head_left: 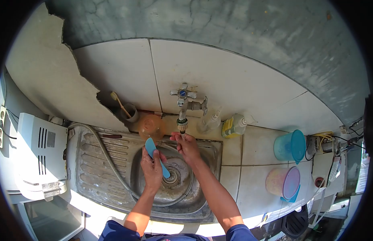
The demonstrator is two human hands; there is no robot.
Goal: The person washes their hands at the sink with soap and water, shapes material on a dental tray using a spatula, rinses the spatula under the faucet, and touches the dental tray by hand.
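Over the metal sink basin (200, 193), my left hand (152, 166) is closed around a light blue flat utensil (150, 148), whose broad end points up and whose other end slants down toward the drain (170, 176). My right hand (185, 146) is raised just under the tap outlet (182, 123), its fingers closed at the tip. Whatever those fingers hold, if anything, is too small to make out. The tap (183, 100) is fixed to the tiled wall above. A grey hose (110, 160) runs across the drainboard and curves into the basin.
Behind the sink stand an orange bowl (150, 127), a cup (130, 113) with a brush, a clear bottle (212, 121) and a yellow-labelled bottle (235, 125). A teal container (289, 146) and a pink one (282, 182) are at the right. A white appliance (42, 152) stands left.
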